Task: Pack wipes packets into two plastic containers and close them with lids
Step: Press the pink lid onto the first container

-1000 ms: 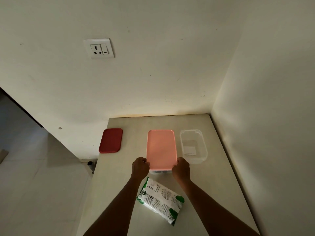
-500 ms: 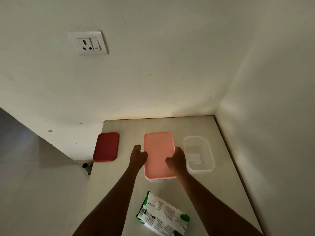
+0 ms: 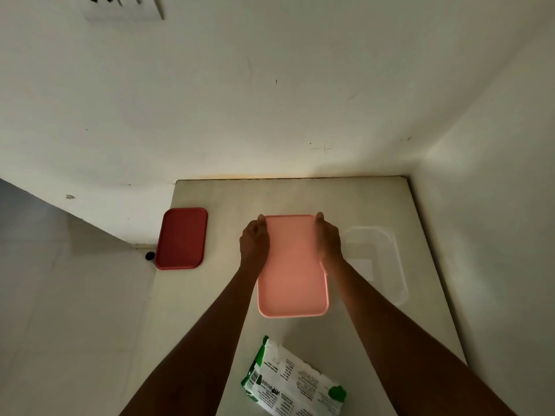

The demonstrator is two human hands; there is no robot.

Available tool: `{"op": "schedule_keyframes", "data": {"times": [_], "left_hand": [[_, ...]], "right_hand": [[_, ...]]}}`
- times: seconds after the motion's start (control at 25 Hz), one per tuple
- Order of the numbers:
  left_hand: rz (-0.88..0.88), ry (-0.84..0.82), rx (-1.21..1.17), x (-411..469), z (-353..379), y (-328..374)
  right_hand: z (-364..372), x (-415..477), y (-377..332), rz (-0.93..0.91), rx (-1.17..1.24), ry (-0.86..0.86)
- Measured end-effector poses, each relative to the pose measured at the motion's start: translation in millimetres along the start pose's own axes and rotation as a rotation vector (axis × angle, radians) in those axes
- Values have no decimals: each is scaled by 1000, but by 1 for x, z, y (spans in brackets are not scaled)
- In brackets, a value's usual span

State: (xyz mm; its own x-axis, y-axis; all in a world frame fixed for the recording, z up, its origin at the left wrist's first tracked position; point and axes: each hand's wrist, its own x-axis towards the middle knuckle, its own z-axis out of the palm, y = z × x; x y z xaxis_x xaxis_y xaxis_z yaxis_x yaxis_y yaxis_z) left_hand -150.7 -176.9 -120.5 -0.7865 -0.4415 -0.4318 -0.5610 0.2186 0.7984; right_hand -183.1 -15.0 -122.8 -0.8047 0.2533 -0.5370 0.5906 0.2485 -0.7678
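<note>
A pink lid (image 3: 292, 265) is pressed at its two far corners, the left hand (image 3: 253, 241) on the left edge and the right hand (image 3: 329, 240) on the right edge, each curled closed over the rim with fingertips showing at the far corners. The lid's long axis runs near to far, straight away from the person, and its near end lies free between the forearms. It is judged to be seated on a container that is hidden beneath it; whether it is fully snapped down cannot be told.

Just right of the right hand stands the open clear container (image 3: 377, 262), its long axis also near to far, apparently with no packet inside, though this is hard to make out in the dim light. The remaining wipes packet (image 3: 292, 385) lies near the person, slightly right of centre and turned at an angle, closer to the right hand. The red lid (image 3: 182, 238) rests well to the left, at the table's (image 3: 345, 199) left edge, nearer the left hand. The next move is therefore judged to turn on reaching back toward the near edge for the packet.
</note>
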Motion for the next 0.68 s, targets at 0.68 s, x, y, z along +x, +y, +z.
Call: {"op": "schedule_keyframes", "data": {"times": [0.68], "left_hand": [[40, 14, 9, 6, -1, -6]], "right_hand": [[4, 8, 8, -146, -113, 69]]}}
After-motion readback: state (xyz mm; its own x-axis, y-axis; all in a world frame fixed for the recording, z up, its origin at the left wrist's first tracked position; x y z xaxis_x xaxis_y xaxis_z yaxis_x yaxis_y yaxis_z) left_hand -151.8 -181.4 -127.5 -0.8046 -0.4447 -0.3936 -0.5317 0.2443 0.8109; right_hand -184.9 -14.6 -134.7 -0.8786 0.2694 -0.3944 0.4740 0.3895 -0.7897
